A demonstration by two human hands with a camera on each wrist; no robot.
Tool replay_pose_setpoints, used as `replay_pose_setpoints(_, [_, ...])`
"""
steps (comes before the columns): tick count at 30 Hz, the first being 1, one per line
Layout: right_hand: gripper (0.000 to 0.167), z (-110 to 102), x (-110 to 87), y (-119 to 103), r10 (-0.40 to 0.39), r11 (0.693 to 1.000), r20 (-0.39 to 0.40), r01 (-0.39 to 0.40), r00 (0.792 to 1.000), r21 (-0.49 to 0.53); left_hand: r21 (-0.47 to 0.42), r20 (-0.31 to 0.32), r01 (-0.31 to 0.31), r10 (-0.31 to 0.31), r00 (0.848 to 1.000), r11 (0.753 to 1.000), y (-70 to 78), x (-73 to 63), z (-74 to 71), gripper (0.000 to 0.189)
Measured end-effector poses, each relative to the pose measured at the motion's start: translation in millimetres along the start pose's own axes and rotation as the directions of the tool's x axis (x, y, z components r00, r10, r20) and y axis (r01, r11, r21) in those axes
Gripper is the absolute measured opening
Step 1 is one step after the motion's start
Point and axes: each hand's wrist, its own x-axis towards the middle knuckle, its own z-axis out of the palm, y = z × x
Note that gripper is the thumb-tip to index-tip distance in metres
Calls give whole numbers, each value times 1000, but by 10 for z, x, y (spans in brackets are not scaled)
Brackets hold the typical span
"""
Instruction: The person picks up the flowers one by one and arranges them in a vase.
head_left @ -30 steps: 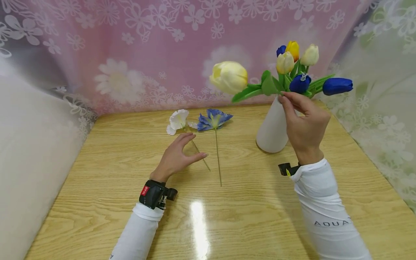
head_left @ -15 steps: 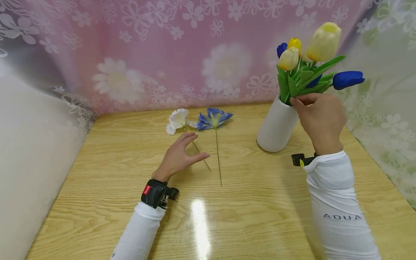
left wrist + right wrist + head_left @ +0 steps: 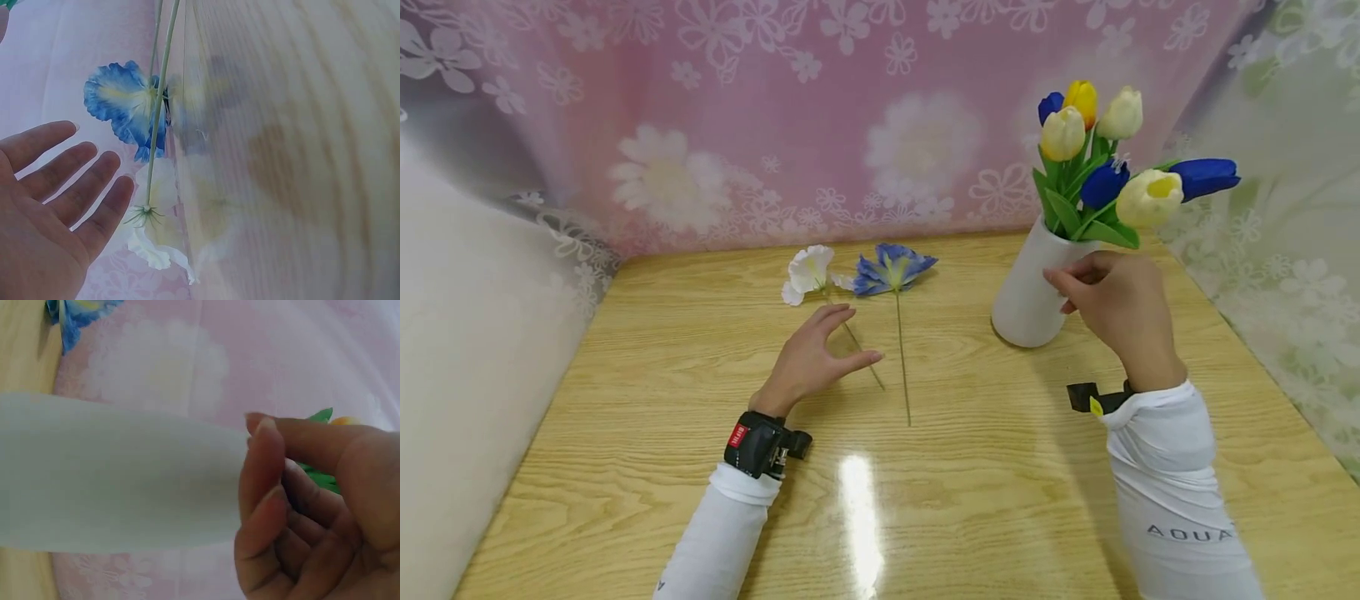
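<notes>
My right hand stands beside the white vase, its fingers curled and holding nothing. In the right wrist view the thumb and fingertips lie close together in front of the vase. Several artificial tulips stand in the vase; a cream tulip leans out over its right rim, above my right hand. My left hand holds nothing, fingers spread, just over the stem of a white flower. A blue flower with a thin bare stem lies to its right. Both blooms also show beyond the fingers in the left wrist view.
The wooden table reaches back to a pink floral curtain. A pale wall covering bounds the left side, and a flowered one the right. A bright reflection lies on the front of the table.
My right hand brought the cream tulip over to the vase and let go of it, then moved down beside the vase. The tulip now droops to the right. My left hand is nearly still.
</notes>
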Motion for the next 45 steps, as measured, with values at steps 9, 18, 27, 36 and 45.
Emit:
replay_pose_setpoints(9, [37,441,-30,18,60,993,455,-99,889,62,4,9,32,-32,999,999,-46,-43,-23,91])
replay_pose_setpoints(18, [36,1032,14,-36,37,973,592,-164,805,162,34,11,54,-54,998,998,-121,-94,-41,94])
replay_pose_setpoints(27, [29,1526,25,-165,31,950,650,-224,759,216,72,11,66,-67,998,995,-208,-174,-101,89])
replay_pose_setpoints(36, [24,1760,47,-291,21,971,628,-165,778,171,97,29,85,-89,996,992,-228,-189,-169,87])
replay_pose_setpoints(45, [24,1898,67,-369,70,976,593,-179,802,127,97,28,99,-102,994,990,-255,-214,-156,88])
